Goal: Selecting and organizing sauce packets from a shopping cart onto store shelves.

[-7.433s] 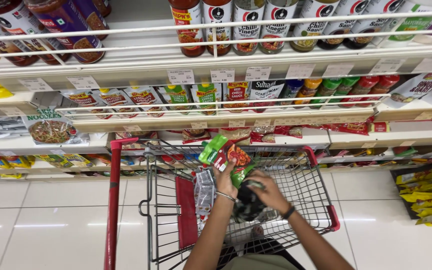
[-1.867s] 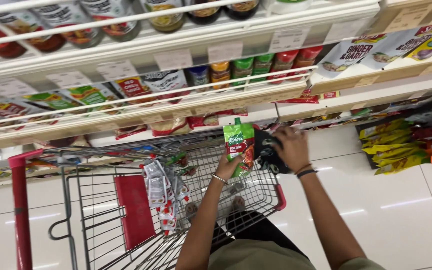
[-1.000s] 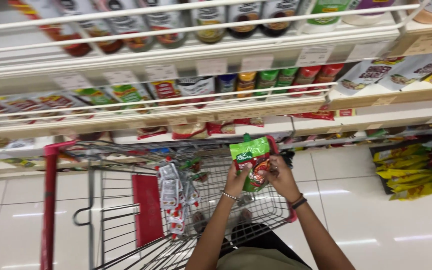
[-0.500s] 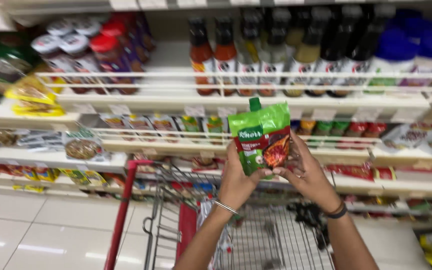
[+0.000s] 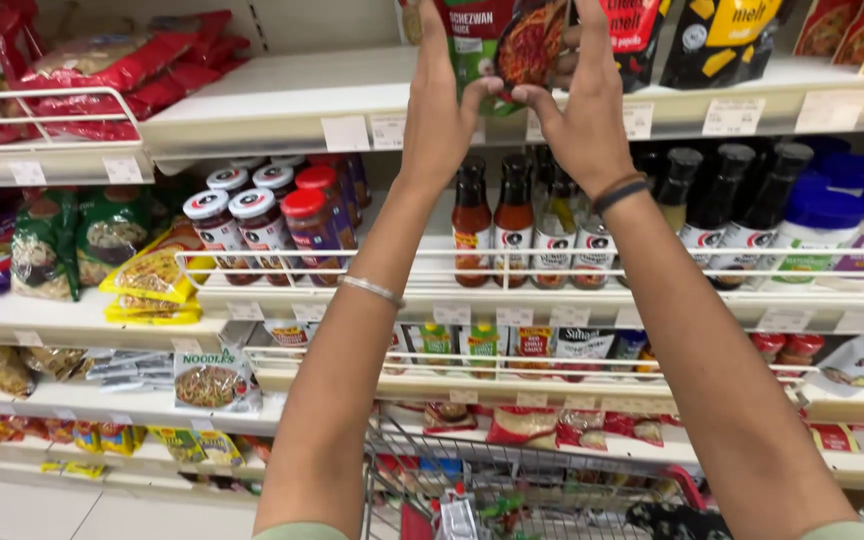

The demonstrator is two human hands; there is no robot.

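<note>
Both my arms reach up to the top shelf (image 5: 282, 95). My left hand (image 5: 440, 105) and my right hand (image 5: 580, 100) together grip a green and red sauce pouch (image 5: 502, 45), which stands upright at the front of that shelf. The top of the pouch is cut off by the frame edge. A thin bangle sits on my left wrist and a dark band on my right. Dark pouches with red and yellow labels (image 5: 697, 40) stand just to the right of it on the same shelf.
Sauce bottles (image 5: 512, 215) and red-lidded jars (image 5: 272, 215) fill the shelf below behind a wire rail. Noodle packets (image 5: 157, 275) lie at the left, small sachets lower down. A wire shopping cart (image 5: 512, 490) with red trim stands below my arms, holding several packets.
The pouch has gone from over the cart up to the top shelf, both hands still on it. The view has tilted upward toward the higher shelves.
</note>
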